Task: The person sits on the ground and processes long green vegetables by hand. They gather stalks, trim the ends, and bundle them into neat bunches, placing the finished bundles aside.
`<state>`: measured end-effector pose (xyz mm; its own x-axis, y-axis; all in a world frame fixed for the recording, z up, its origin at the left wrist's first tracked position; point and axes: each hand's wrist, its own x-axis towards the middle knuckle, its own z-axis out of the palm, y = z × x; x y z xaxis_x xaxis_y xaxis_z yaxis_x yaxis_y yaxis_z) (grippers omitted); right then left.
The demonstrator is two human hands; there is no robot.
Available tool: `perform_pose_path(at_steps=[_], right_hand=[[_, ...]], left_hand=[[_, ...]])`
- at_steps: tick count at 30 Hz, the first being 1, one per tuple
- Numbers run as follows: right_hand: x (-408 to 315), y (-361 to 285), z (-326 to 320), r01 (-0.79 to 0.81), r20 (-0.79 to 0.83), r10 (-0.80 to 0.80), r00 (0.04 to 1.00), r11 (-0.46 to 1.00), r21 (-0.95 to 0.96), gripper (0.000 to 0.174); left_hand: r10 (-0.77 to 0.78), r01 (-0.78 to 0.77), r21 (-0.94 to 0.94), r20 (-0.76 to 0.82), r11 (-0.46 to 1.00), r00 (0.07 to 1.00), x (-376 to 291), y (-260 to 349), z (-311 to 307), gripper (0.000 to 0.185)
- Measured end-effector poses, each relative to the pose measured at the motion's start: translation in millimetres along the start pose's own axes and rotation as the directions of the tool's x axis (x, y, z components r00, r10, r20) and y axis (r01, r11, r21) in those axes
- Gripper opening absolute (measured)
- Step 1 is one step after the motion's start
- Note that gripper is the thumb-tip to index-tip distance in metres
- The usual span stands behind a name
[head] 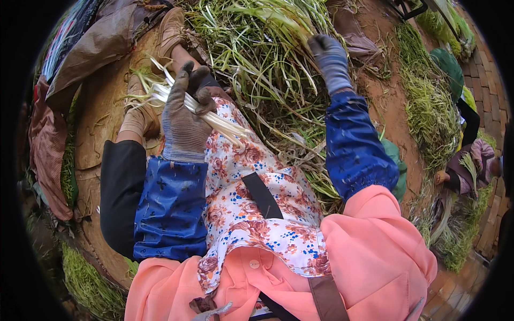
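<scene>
My left hand (pixel 186 104), in a soiled knit glove, is closed around a small bundle of slender white stalks (pixel 221 125). They look like allium stalks such as scallions or garlic shoots; their pale, leafy ends (pixel 146 86) stick out past the fingers. The bundle is held above my floral apron (pixel 257 192). Farther out to the right, my gloved right hand (pixel 330 62) is curled at the edge of a heap of long green leaves (pixel 261 52). Blurred yellow-green leaves (pixel 295 28) run into its fingers, which are partly hidden.
Brown woven sheeting (pixel 100 44) lies at the upper left beside my shoes (pixel 170 32). More cut greens (pixel 429 100) lie on the reddish ground (pixel 375 92) at right. Another person (pixel 474 164) sits there holding greens, near brick paving (pixel 488 88).
</scene>
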<state>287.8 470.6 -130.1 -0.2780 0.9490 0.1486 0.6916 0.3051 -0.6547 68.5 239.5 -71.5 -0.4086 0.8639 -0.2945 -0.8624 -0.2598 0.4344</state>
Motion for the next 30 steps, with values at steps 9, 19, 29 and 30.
perform_pose_path(at_steps=[9,19,29,30], right_hand=[[-134,-57,21,-0.675,0.594,0.329,0.734,0.267,0.688,0.018],[-186,-87,5,-0.053,0.53,-0.088,0.843,0.968,0.246,0.029],[-164,-123,25,-0.477,0.488,-0.023,0.872,0.173,0.861,0.026],[-166,-122,23,-0.477,0.483,-0.032,0.875,0.113,0.872,0.024]], left_hand=[[-0.197,0.213,0.163,-0.105,0.963,0.975,-2,-44,-10,0.033],[-0.41,0.444,0.369,-0.17,0.816,0.896,-26,-47,-17,0.02],[-0.175,0.188,0.545,-0.076,0.817,0.982,-41,-35,-11,0.021],[-0.17,0.196,0.567,-0.099,0.8,0.98,-37,-33,-12,0.021]])
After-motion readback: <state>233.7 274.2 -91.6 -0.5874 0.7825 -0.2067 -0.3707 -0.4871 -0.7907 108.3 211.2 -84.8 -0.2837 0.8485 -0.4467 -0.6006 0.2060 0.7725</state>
